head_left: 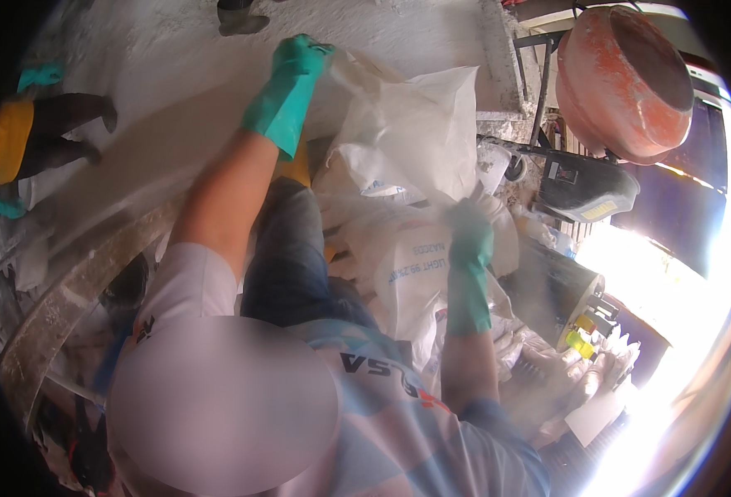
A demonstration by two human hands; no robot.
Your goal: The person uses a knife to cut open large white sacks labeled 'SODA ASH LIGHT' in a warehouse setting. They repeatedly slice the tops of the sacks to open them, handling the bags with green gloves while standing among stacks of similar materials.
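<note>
The left hand [299, 62] reaches far out, its glove closed in a fist on one end of a white sack [431, 116]. The sack hangs between the hands: to the right of the left hand and slightly nearer, and to the far side of the right hand [470, 232]. The pull between the two grips slants from far left to near right; the sack is too bunched to be sure of its long axis. The right hand is nearer the body and blurred, but seems curled tight around the sack's near right corner. Both hands touch it, so neither is closer.

As for containers, at left a curved, crusted rim [92, 286] bows toward the near side; what lies inside it is too dim to tell. Farther left is a co-worker [13, 141] in green gloves. In the middle, the raised sack's contents are hidden by its cloth, with pale haze about it. A plump printed sack [419, 269] lies just nearer. To its right is a dark barrel [547, 286], with crumpled clear bags [581, 373] nearer still. At far right, an orange mixer [585, 91] tilts its mouth rightward; its inside is shadowed, load unclear.
</note>
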